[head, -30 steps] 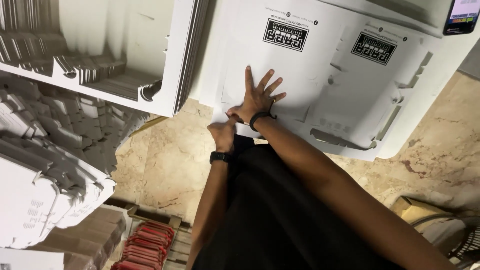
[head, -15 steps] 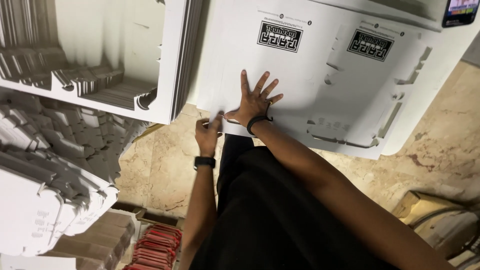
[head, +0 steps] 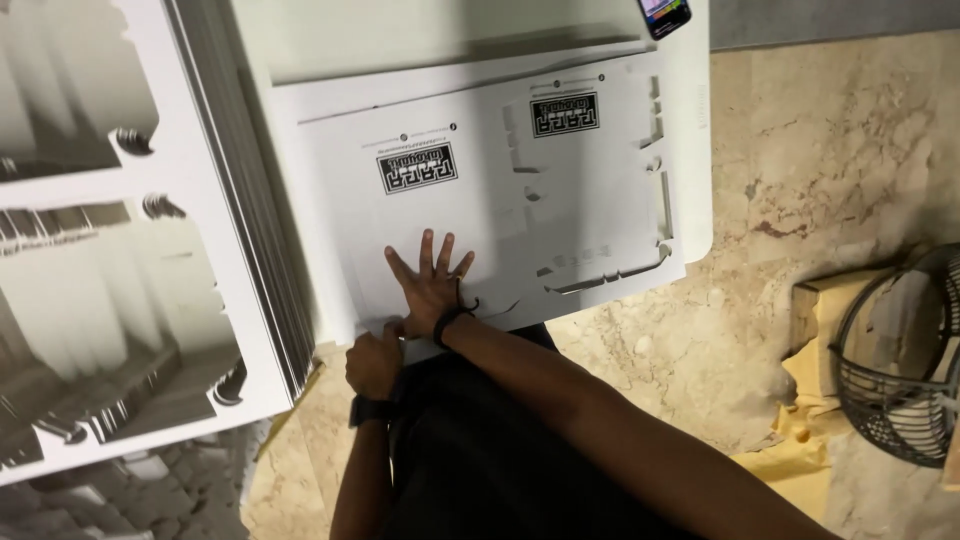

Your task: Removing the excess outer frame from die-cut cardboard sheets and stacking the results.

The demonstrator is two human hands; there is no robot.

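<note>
Marble floor: the pale, veined surface under everything you see. Stack of white die-cut sheets: fills the left side, its layered edges facing the middle. White die-cut cardboard sheet: lies flat ahead of you on a white board, printed with two black blocks and cut with slots along its right edge. Wire fan guard: at the far right, beside a tan cardboard piece. Your right hand: flat on the sheet's near part, fingers spread wide, palm pressing down, a dark band at the wrist. Your left hand: curled at the sheet's near left corner, just beside the right wrist; it appears to pinch the edge. Phone: at the top edge.
</note>
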